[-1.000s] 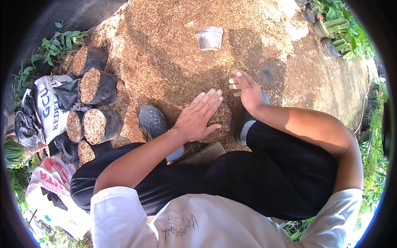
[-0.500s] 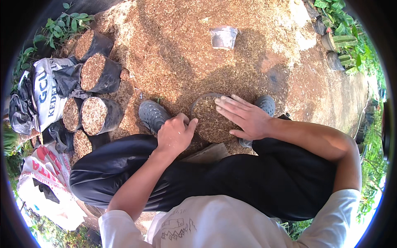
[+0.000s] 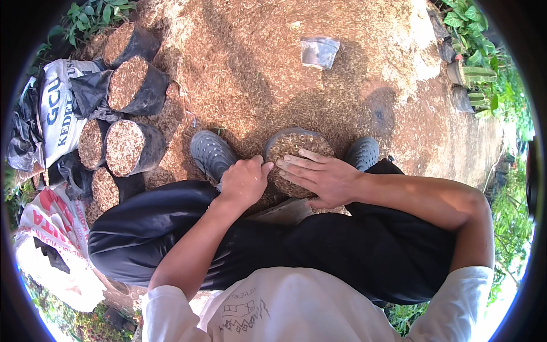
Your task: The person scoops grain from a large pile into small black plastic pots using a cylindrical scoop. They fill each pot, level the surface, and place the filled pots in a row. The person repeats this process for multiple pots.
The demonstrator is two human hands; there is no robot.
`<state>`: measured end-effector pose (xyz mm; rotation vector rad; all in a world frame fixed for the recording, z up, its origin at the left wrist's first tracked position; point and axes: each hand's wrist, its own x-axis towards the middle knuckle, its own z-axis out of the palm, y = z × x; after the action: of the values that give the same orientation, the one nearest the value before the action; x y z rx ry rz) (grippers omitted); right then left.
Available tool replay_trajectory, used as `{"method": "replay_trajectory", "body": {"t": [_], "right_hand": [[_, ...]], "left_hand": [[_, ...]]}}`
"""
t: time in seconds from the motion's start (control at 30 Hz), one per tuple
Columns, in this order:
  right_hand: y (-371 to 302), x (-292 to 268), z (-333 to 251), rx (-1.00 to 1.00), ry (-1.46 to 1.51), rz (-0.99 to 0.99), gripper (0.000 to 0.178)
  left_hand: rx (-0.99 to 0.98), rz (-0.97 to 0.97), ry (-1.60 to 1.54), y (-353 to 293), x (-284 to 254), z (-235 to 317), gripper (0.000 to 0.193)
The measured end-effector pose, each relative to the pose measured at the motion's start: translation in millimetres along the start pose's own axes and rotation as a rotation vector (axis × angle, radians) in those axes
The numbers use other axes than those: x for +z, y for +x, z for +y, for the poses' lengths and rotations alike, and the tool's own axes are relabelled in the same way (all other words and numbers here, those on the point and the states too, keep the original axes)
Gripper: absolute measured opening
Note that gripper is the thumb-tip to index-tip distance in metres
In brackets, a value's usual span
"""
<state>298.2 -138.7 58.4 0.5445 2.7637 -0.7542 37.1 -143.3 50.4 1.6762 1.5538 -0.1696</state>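
A dark planting bag (image 3: 276, 137) stands between my feet, filled to near its rim with a brown, husk-like growing mix (image 3: 305, 143). My left hand (image 3: 244, 181) is closed at the bag's left edge, thumb on top and the other fingers curled down out of sight. Flat on the mix lies my right hand (image 3: 322, 178), its fingers stretched out toward the left. The bag's lower part is hidden by my hands and legs. A pale flat piece (image 3: 285, 211) shows just below the bag, its kind unclear.
Several filled black planting bags (image 3: 151, 91) stand at the left beside a white printed sack (image 3: 54, 119) and a red-and-white sack (image 3: 48, 228). A greyish bucket (image 3: 320, 53) lies ahead on the husk-strewn ground (image 3: 245, 51). Potted plants (image 3: 476, 74) line the right edge.
My right hand has slid left and toward me over the mix, uncovering the bag's far right side. My left hand keeps its hold at the bag's edge. The view has shifted slightly.
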Motion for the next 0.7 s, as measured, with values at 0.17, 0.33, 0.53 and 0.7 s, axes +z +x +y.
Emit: {"method": "replay_trajectory", "body": {"t": [0.17, 0.33, 0.53, 0.7], "right_hand": [[-7.3, -0.3, 8.0, -0.048, -0.092, 0.073, 0.087], [0.2, 0.4, 8.2, -0.005, 0.031, -0.025, 0.090], [11.9, -5.0, 13.4, -0.021, 0.013, -0.073, 0.092], [1.8, -4.9, 19.2, -0.075, -0.039, 0.014, 0.089]], "left_hand": [[0.082, 0.033, -0.053, -1.8, 0.8, -1.8, 0.029], [0.157, 0.072, -0.058, 0.6, 0.6, -4.9, 0.026], [0.182, 0.106, -0.060, 2.2, 0.6, -6.7, 0.024], [0.173, 0.061, -0.029, -1.0, -0.8, -8.3, 0.035]]}}
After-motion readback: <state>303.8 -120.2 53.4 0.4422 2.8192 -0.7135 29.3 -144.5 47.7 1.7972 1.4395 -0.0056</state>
